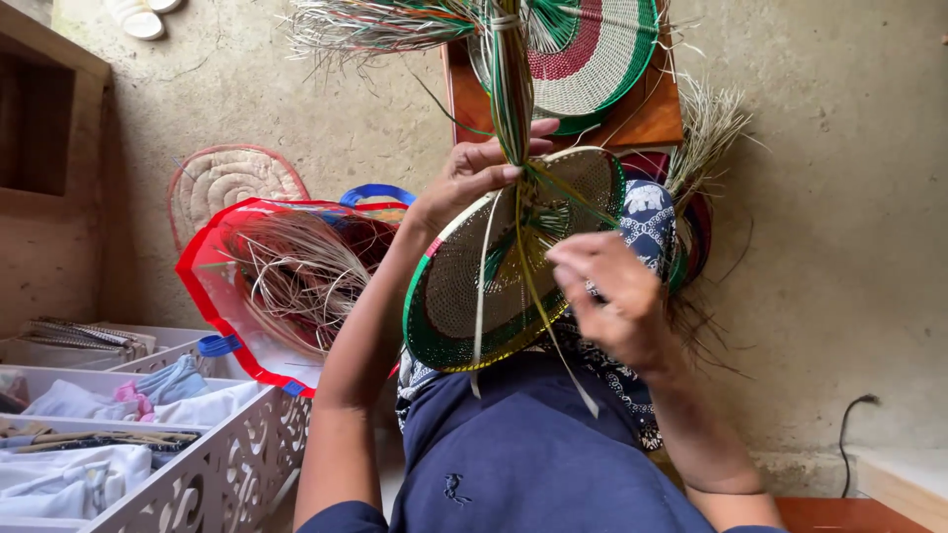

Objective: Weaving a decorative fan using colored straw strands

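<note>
Shelving in white fretwork (212, 464) sits at far left, folded cloths and a few sticks in its compartments. Next right, one red-edged bag with blue handles (232, 296) holds a tangle of pale fibre strands (296, 271); one flat coiled mat (227, 178) leans on the wall behind it.

Centre — one round woven disc (494, 266), green-rimmed, held on edge and tilted, its long axis running from lower left to upper right. The left hand (474, 173) is closed on the disc's upper rim, pinching a bundle of green and pale straw (512, 89) that points straight up. Loose strands hang down across the disc's face.

Right hand (612, 296) sits at the disc's right edge, fingers curled, pinching a thin strand.

Above, one finished red, white and green disc (592, 49) lies on a wooden stool (647, 114).
</note>
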